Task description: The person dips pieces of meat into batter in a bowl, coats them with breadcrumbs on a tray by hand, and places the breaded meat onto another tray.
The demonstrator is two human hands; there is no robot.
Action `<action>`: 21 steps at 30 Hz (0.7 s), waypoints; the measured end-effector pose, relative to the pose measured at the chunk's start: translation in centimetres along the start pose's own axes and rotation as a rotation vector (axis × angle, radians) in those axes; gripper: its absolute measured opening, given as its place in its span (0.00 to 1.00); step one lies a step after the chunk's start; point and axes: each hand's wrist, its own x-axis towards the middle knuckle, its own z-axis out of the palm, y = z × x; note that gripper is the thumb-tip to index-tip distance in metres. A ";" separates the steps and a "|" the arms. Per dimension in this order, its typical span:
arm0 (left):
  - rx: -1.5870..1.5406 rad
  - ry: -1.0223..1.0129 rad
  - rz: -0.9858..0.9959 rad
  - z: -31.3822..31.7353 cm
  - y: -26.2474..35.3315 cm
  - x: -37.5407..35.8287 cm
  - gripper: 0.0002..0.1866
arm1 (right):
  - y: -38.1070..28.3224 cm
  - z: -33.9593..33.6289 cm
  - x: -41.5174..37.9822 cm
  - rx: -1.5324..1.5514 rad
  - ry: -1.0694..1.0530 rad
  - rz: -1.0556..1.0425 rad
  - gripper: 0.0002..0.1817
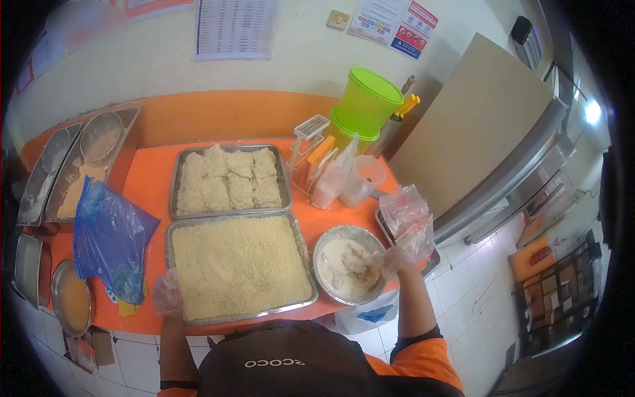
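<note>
My left hand (169, 294), in a clear plastic glove, is at the left rim of a metal tray (241, 264) spread with pale breadcrumbs, its fingers loosely stretched along the edge. To the right stands a round metal bowl (323, 291) of white flour, with flour-coated pieces of raw meat (360, 263) on its right side. My gloved right hand (395, 262) is closed at the bowl's right rim, right beside the meat. Behind the crumb tray, a second metal tray (173, 192) carries several breaded pieces (228, 178) in rows.
At left lie a blue plastic bag (112, 231), metal pans (126, 159) with sieves, and a bowl of orange-yellow liquid (71, 298). Behind the bowl are a wire rack (306, 142), a plastic jug (362, 182) and green tubs (370, 99). A clear bag (407, 218) lies right.
</note>
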 end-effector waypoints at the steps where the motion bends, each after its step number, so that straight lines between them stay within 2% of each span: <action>1: 0.094 -0.013 0.034 -0.2 -0.8 0.2 0.17 | 1.0 1.3 0.9 0.163 0.139 0.153 0.14; 2: 0.242 -0.045 -0.002 -0.5 -1.5 0.1 0.18 | 1.7 2.5 1.7 0.327 0.278 0.307 0.16; 5: 0.615 -0.116 -0.016 -0.8 1.7 1.0 0.20 | 1.0 2.0 2.3 0.529 0.449 0.217 0.22; 8: 0.883 -0.037 0.114 -1.0 -0.1 0.6 0.21 | -3.7 -0.5 0.4 0.643 0.442 0.043 0.21; 10: 1.015 0.017 0.181 -0.9 -1.9 0.2 0.22 | -3.8 3.6 6.0 0.531 0.384 0.064 0.23; 11: 0.936 0.002 0.145 -0.9 -0.9 0.2 0.22 | -3.7 5.1 8.0 0.475 0.355 0.074 0.23; 12: 0.858 -0.011 0.108 -0.8 0.2 0.3 0.22 | -3.3 4.8 7.7 0.338 0.328 -0.044 0.24; 14: 0.827 0.024 0.169 -0.9 0.0 0.3 0.22 | -2.5 2.8 6.2 0.062 0.271 -0.274 0.25; 15: 0.833 0.029 0.179 -1.0 -0.3 0.3 0.22 | -2.6 2.2 5.8 0.527 0.154 -0.172 0.25; 17: 0.890 -0.029 0.075 -1.1 -1.0 0.1 0.23 | -3.0 1.3 5.2 1.440 -0.115 0.067 0.25; 18: 0.898 -0.069 0.003 -1.0 -0.2 0.3 0.23 | -2.5 2.6 6.1 1.392 -0.045 -0.018 0.24; 19: 0.862 -0.129 -0.111 -0.8 4.1 1.6 0.23 | -1.8 4.7 7.5 1.341 0.024 -0.101 0.22; 20: 0.823 -0.189 -0.224 -0.6 6.4 2.2 0.23 | -1.6 5.0 7.3 1.451 0.030 -0.133 0.21; 21: 0.839 -0.163 -0.054 -0.7 5.1 1.9 0.23 | -1.5 5.1 7.0 1.560 0.032 -0.167 0.21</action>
